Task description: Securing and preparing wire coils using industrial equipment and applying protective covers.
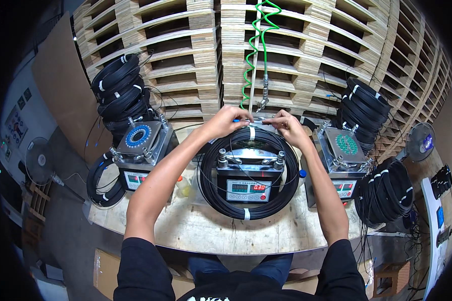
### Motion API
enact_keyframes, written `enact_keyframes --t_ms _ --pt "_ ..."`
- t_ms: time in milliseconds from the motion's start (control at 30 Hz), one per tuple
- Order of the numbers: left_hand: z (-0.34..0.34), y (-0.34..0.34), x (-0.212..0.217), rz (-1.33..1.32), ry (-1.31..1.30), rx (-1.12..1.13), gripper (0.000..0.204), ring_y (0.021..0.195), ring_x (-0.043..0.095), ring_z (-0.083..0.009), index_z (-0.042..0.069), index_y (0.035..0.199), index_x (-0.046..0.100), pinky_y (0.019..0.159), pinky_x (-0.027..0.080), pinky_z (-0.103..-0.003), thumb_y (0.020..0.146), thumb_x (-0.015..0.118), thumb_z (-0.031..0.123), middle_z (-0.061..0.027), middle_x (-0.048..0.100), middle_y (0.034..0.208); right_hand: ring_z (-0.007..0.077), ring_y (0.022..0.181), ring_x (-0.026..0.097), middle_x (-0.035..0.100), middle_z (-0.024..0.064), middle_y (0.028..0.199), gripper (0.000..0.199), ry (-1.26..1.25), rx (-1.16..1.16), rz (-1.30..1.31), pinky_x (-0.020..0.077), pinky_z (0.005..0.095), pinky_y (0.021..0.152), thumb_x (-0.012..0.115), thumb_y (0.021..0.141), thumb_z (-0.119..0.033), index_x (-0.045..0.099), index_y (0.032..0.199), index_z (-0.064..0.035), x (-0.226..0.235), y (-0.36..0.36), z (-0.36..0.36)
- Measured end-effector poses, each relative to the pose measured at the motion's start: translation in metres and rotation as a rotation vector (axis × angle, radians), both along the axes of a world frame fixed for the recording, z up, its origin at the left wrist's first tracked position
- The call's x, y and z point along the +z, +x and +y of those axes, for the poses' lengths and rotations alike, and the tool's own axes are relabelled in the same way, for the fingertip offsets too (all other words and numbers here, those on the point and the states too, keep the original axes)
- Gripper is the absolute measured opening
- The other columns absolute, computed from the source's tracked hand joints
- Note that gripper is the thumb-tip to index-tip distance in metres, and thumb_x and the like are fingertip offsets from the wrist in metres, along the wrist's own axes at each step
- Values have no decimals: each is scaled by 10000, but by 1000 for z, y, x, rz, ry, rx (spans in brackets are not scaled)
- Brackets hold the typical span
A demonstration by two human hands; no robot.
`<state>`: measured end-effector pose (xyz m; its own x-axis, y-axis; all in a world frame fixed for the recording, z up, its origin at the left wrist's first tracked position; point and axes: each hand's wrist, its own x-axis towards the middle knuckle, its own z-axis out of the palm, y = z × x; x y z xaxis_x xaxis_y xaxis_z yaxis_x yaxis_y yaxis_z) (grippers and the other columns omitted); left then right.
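Observation:
My left hand [229,122] is closed in a pinch over the back of the middle machine. A small blue piece [236,120] shows at its fingertips; its exact kind is too small to tell. Opposite it, my right hand [288,126] has thumb and fingers pinched together, and what they hold, if anything, is hidden. Below both hands a large coil of black cable [247,214], bound with white tape, hangs around the middle machine [248,181], which has a lit red display and a metal top plate. A blue cap [302,173] sits at the coil's right side.
Similar machines stand left, with a blue ring of parts [138,136], and right, with green parts [346,144]. Stacked cable coils [120,95] [364,113] flank them. A coiled green air hose [250,65] hangs before wooden pallets [201,45]. Small bottles [185,189] stand on the wooden table [206,233].

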<state>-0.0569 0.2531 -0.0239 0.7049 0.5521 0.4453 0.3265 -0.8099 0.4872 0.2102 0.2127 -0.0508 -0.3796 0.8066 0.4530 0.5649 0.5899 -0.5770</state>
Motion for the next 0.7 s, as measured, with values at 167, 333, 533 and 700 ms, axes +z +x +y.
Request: enact_keyframes --t_ms 167,333,533,700 --pt "-16 -5 -13 -48 20 18 275 913 684 -337 35 1169 705 834 524 -404 897 670 55 -190 693 938 211 900 618 596 107 998 458 -87 -32 -15 507 320 870 531 857 90 714 1221 -120 -10 2 -12" --pt "-40 -16 -7 69 -12 74 364 1080 635 -331 49 1269 658 959 494 -391 915 635 129 -183 643 1189 309 1176 628 657 232 1251 443 -224 -6 -63 469 372 1013 584 974 -260 599 1316 21 5 -13 -34" --pt "-57 -17 -17 171 74 195 655 1155 590 -366 110 1424 518 992 499 -424 803 721 62 -155 582 1280 433 1138 594 629 213 1235 562 150 -144 -167 493 453 984 726 809 -70 552 1340 -9 -18 -30 -52" --pt "-57 -18 -15 161 137 163 608 1173 591 -388 103 1427 514 988 500 -425 844 686 77 -183 585 1326 411 1158 612 622 272 1252 554 105 -49 -143 491 410 995 737 794 1 560 1317 37 -11 -20 -41"
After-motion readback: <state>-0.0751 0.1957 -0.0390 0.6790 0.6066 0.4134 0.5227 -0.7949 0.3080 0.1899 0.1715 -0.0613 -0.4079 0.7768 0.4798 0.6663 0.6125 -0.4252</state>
